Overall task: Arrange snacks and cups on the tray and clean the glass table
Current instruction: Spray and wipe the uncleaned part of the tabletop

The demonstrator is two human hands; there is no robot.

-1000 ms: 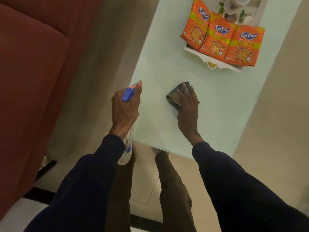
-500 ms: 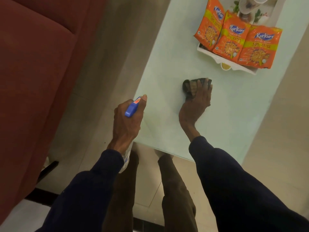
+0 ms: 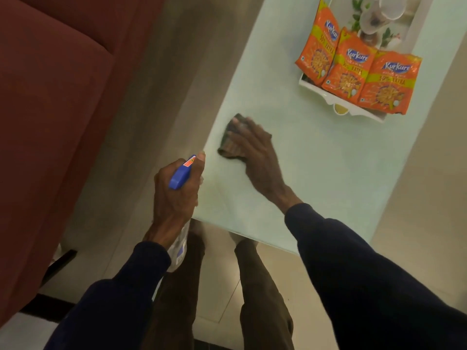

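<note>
Head view: right hand (image 3: 257, 157) presses flat, fingers spread, on a dark crumpled cloth (image 3: 231, 142) near the frosted glass table (image 3: 316, 173) edge; left hand (image 3: 177, 190) wraps tight around a blue-nozzled spray bottle (image 3: 182, 173). Glossy orange snack packets (image 3: 353, 77) lie on the white tray (image 3: 328, 101).

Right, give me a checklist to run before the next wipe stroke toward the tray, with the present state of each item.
1. Cloth flat under the right hand: ok, the palm and fingers press it onto the glass table.
2. Spray bottle held clear of the glass: ok, the left hand grips it at the table's near left edge.
3. Path to the tray free: ok, bare glass lies between.
4. Snack packets secure: not ok, the near ones overhang the tray's front rim.
5. Cups steady on the tray: cannot tell, cut off and blurred.
6. Glass wet enough: cannot tell.
</note>
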